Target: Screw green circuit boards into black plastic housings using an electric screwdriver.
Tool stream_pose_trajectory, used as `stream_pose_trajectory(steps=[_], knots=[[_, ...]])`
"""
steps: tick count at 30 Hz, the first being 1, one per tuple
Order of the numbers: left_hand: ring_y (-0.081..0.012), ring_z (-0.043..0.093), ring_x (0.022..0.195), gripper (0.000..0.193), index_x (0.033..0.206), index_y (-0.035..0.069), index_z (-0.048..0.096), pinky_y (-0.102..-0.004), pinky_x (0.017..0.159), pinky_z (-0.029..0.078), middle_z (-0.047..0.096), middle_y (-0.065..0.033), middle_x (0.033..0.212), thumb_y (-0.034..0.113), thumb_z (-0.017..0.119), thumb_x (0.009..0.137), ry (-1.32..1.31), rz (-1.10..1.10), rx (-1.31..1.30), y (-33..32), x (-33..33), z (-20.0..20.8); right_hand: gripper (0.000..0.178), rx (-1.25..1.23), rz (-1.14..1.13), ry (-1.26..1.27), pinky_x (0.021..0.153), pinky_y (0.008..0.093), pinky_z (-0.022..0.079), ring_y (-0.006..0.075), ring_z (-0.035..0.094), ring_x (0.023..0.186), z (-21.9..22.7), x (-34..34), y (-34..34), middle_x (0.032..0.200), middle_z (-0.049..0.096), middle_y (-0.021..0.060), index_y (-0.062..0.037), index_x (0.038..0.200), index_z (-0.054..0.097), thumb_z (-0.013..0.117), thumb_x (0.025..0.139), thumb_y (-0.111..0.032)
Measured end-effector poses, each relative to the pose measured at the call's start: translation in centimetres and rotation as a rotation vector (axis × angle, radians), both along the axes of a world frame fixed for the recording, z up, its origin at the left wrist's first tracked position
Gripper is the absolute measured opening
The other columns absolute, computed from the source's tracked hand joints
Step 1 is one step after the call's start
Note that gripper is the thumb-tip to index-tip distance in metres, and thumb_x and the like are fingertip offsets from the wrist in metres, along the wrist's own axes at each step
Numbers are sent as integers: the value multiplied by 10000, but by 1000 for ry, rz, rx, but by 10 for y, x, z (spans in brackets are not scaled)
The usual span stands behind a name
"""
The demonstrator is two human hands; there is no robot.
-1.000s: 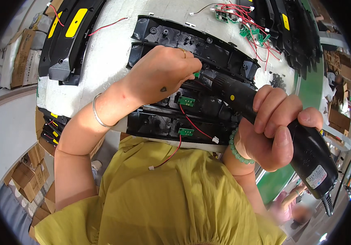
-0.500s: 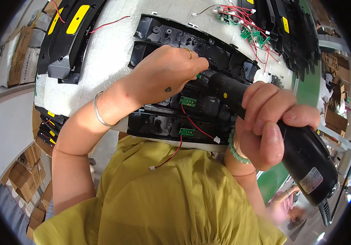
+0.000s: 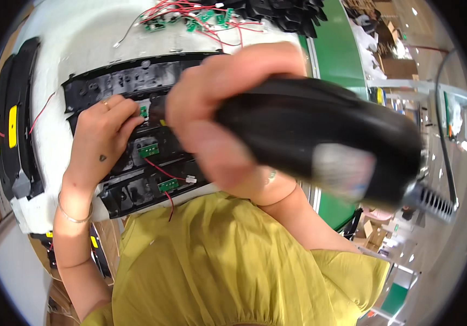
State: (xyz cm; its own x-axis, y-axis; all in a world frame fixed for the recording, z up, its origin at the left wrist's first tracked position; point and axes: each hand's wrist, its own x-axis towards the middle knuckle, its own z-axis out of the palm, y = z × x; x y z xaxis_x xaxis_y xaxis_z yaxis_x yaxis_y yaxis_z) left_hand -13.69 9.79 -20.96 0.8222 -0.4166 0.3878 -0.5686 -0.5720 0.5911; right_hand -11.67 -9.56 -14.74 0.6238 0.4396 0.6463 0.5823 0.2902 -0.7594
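- While I watch through the head camera, a small green circuit board (image 3: pixel 143 112) sits inside a long black plastic housing (image 3: pixel 158 108), right at the left hand's fingertips.
- I see the left hand (image 3: pixel 102 129) with thumb and forefinger drawn together beside that board; I cannot tell whether they pinch it or only touch it.
- The right hand (image 3: pixel 217 114) has its fingers wrapped around a rounded black handheld power tool (image 3: pixel 298 130), blurred to me; its working tip is hidden.
- Nearer the wearer, I make out a second green board (image 3: pixel 148 150), its red wire ending in a white plug (image 3: pixel 191 179), and a nearest green board (image 3: pixel 168 185), also red-wired.
- At the far side lies a tangle of red-wired green boards (image 3: pixel 206 20), with a heap of black plastic parts (image 3: pixel 285 15) to its right.
- On the left, I see black casings with yellow stickers (image 3: pixel 23 108) on the white tabletop (image 3: pixel 54 130).
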Motion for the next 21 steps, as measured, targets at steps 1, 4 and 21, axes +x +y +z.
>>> stream_pose_trajectory(steps=[1,4,21], knots=[[-303,543,664,129,784,23,549,-372,578,427,532,-117,729,19,656,712,31,29,-9,-4,0,1,377,243,38,11,508,301,399,142,460,513,-4,2,-10,636,480,34,-98,1030,431,565,726,80],[-279,570,683,111,799,18,579,-344,597,453,588,-99,796,16,658,722,75,70,25,-3,-6,-1,293,294,-365,81,529,311,374,120,385,468,23,-19,-42,593,402,5,-86,1037,463,438,744,-81],[-264,553,800,171,788,10,607,-326,668,464,616,-78,872,-7,703,647,-132,-7,118,-24,-2,25,248,367,-926,169,516,297,406,148,396,470,-10,-28,-151,610,437,57,-30,959,444,498,718,-2]])
